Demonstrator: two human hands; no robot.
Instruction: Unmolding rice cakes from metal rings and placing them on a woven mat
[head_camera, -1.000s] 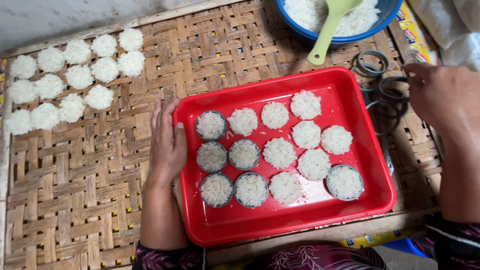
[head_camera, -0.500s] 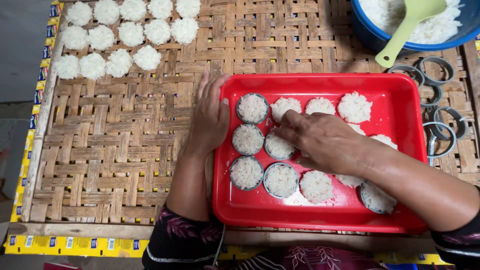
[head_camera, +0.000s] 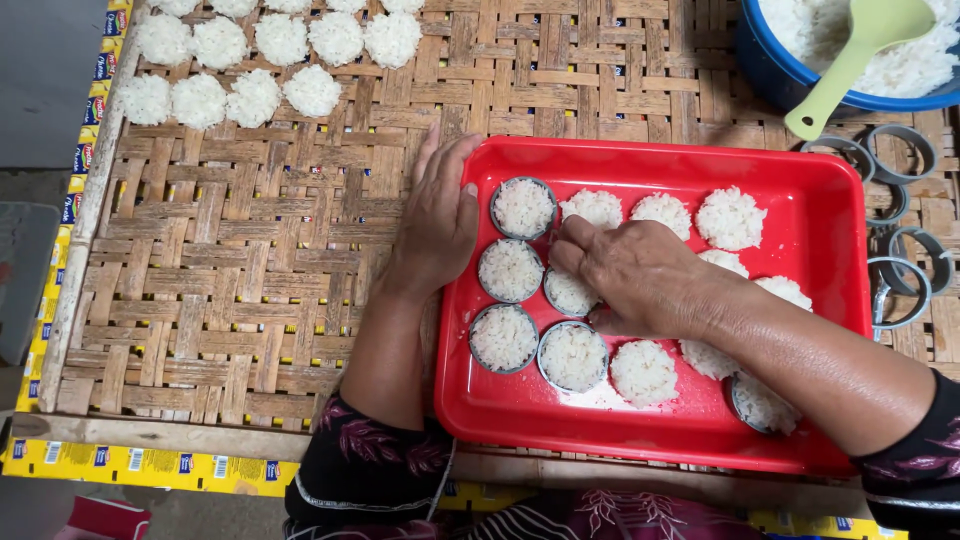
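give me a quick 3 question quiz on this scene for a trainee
1. True or false: the left hand rests on the left rim of the red tray.
2. Which rice disc does the right hand touch with its fingers?
A. one on the woven mat
B. a ringed one in the tray's middle row
C. one in the blue bowl
3. Fill in: the green spoon stands in the ____ bowl.

Key
1. True.
2. B.
3. Blue; the bowl holds white rice, at the top right.
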